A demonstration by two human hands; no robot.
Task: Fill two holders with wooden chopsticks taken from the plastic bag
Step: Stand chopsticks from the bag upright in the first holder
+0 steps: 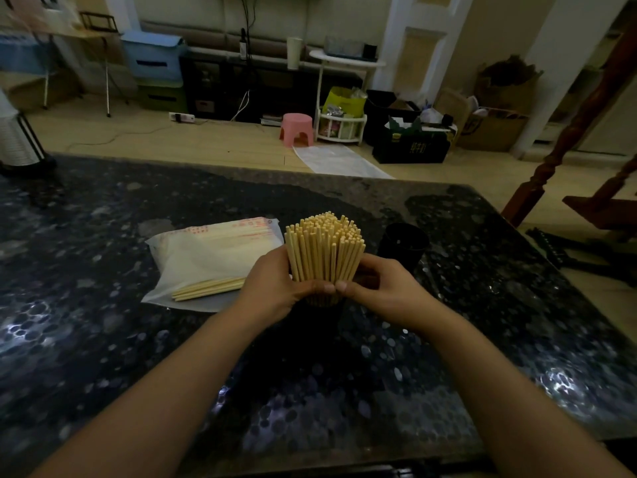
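Note:
A thick bundle of wooden chopsticks (325, 248) stands upright at the table's middle, fanning out at the top. My left hand (275, 288) and my right hand (375, 288) wrap its lower part from both sides, thumbs meeting in front. The bundle's base sits in a dark holder (325, 307), mostly hidden by my hands. A second black holder (403, 244) stands just right of and behind the bundle; I see nothing inside it. To the left lies the white plastic bag (210, 257), with a few chopsticks (208, 288) sticking out of its near end.
The dark speckled stone table (310, 391) spreads wide on every side. Beyond its far edge are the floor, a pink stool (297, 129) and boxes. A wooden chair (593, 188) stands off the right corner.

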